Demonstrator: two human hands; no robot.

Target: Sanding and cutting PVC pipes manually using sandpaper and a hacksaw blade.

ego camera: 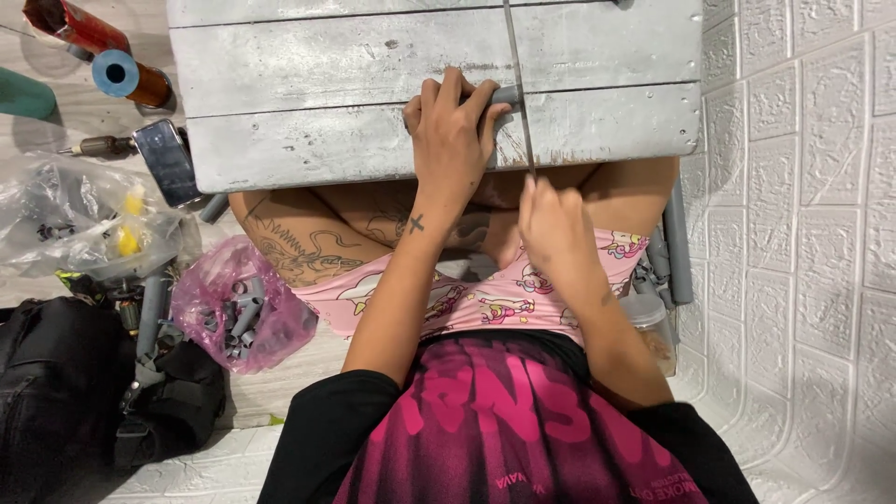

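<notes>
Two hands work: left hand (455, 126) pins a grey pipe (505, 94) to the surface (308, 65). Right hand (551, 217) fingers grip a saw blade (518, 84) across it. Pipe looks uncut.

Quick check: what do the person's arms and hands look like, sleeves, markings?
Both hands bare, no gloves. Left hand: small cross tattoo on the forearm near the wrist. Right hand: small dark mark near the wrist. Black sleeves reach the elbows; forearms uncovered.

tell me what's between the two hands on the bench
In the head view, a thin saw blade runs between the left hand, pressing a grey pipe, and the right hand.
</notes>
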